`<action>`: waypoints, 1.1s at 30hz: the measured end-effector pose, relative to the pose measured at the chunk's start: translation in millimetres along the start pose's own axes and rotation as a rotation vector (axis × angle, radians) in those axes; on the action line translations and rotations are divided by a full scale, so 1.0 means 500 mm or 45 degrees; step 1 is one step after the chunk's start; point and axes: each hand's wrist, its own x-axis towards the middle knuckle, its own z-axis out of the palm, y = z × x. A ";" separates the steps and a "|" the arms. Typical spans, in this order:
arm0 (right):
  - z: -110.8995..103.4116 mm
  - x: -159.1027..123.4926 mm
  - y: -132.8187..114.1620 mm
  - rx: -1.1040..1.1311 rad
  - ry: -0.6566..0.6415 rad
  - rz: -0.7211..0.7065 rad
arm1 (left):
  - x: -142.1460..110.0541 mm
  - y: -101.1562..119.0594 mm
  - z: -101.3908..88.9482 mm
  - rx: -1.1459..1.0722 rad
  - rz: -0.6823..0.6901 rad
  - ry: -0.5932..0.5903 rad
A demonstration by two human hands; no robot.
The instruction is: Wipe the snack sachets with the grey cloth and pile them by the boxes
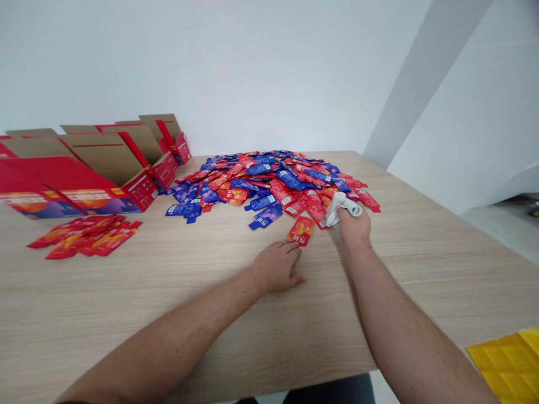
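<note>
I had the left hand [275,268] spread flat just beside a red sachet [300,230], and the right hand [353,227] clenched around a white cloth [343,207]. A big heap of red and blue sachets [269,185] lay at center, a small red pile [84,235] at left.

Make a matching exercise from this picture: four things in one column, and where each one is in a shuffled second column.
Things:
1. left hand
2. right hand
3. small sachet pile
4. yellow mat

Places:
A. on the table, in front of the red cartons
B. resting on the table beside a lone red sachet
C. holding a white cloth at the edge of the big sachet heap
D. lower right corner of the view

Pairs: 1-B, 2-C, 3-A, 4-D
</note>
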 end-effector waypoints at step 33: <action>0.202 -0.384 -0.101 0.270 -0.748 0.367 | -0.245 -0.140 -0.060 0.023 -0.855 0.226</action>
